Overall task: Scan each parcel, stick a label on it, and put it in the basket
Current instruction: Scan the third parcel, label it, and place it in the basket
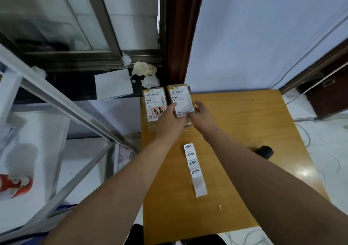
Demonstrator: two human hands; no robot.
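Observation:
Two brown cardboard parcels with white shipping labels stand side by side at the far left corner of the wooden table. The left parcel carries a red stamp. My left hand and my right hand both grip the right parcel at its near end, one on each side. A strip of white stickers with black print lies on the table nearer to me. A black scanner lies at the right, partly hidden behind my right forearm.
A metal-framed glass counter runs along the left, with a red and white object below it. White paper and crumpled tissues lie on the dark ledge behind the parcels. Cables trail on the floor at the right.

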